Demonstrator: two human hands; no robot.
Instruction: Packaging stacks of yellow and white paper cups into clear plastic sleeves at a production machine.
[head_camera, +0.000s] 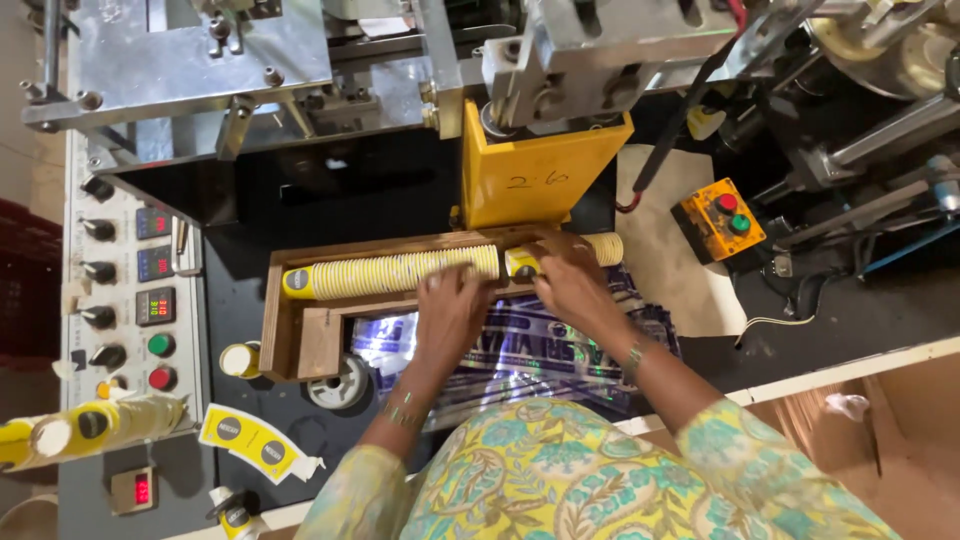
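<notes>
Two hands work at a long row of nested yellow paper cups (400, 272) lying on its side in a wooden trough (285, 330). Our left hand (450, 312) rests on the row's near end, fingers curled down over the ribbed rims; we cannot tell whether it clasps them or only presses. Our right hand (572, 280) covers the gap where a shorter stack of cups (604, 248) comes out under the yellow metal chute (540, 175); its grip looks closed on a cup, though the fingers hide the contact.

We judge the gathering well along: the trough is nearly filled from end to end, and the shiny printed plastic sleeve (520, 350) beneath the wrists lies flat, not yet filled. A bagged cup stack (95, 425) lies at the left, by the grey control panel (135, 290).

Cups are thin matte card with black round marks; the sleeve is glossy and crinkled; the trough is plain board.
</notes>
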